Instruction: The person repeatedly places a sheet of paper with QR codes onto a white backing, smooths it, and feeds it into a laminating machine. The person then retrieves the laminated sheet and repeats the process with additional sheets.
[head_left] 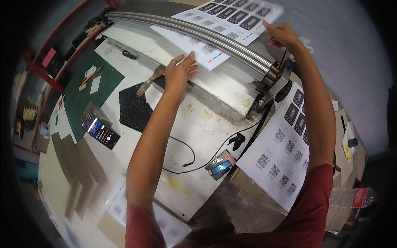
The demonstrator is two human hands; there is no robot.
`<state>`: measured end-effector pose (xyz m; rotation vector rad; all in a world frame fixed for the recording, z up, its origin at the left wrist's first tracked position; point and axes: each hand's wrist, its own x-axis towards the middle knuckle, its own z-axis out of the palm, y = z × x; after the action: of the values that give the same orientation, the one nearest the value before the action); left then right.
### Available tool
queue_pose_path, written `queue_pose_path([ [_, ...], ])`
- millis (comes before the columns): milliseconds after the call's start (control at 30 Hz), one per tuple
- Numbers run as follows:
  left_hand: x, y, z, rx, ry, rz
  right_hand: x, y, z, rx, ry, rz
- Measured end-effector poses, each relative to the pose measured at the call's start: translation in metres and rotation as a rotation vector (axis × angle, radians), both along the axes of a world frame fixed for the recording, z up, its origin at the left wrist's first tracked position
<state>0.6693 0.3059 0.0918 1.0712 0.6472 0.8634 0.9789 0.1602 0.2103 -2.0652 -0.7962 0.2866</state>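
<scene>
- Sheet of white paper printed with dark rounded panels and square codes (225, 18): located at upper centre of the frame, seen on both sides of a pair of long, polished metal rollers (194, 34).
- Risk, skew: the sheet could be creased or drawn askew if tension is applied unevenly by the two hands.
- Risk, nip: fingertips could be caught if the rollers are turned while the hands are held this near.
- Risk, soiling: the print could be marked if its lower corner is dragged over the stained white bed (225, 97) at centre.
- Risk, knock: the worn, brown-stained, scraper-like tool (149, 84), left of centre, could be bumped if the left hand (178, 76) is swung leftward.
- Left hand, upper centre: fingers loosely parted, placed at the sheet's lower edge; firm contact cannot be confirmed.
- Right hand (283, 35), upper right: fingers curled, index finger extended to the sheet's right edge; whether the edge is pinched cannot be told.
- Both hands: held well apart, with the rollers between.
</scene>
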Motion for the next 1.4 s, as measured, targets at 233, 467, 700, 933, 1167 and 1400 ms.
queue_pose_path([
  [233,-0.116,-0.018,0.007,-0.032,-0.139,0.069,-0.134,-0.079,-0.019,0.643,-0.96,-0.066],
  [467,-0.226,-0.045,0.091,0.172,-0.257,0.177,-0.241,-0.053,-0.074,0.338,-1.168,0.491],
  [700,-0.317,-0.091,0.135,0.829,-0.125,0.629,-0.316,-0.106,-0.003,0.439,-1.103,0.567],
  [933,-0.475,-0.236,0.09,1.02,0.126,0.772,-0.426,-0.162,0.094,0.31,-0.82,0.865],
  [1167,-0.558,-0.299,0.111,0.357,0.416,0.698,-0.498,-0.085,0.089,0.145,-0.445,1.299],
  [1400,-0.672,-0.33,-0.053,-0.004,0.721,0.738,-0.631,-0.005,-0.151,-0.124,-0.459,1.55],
])
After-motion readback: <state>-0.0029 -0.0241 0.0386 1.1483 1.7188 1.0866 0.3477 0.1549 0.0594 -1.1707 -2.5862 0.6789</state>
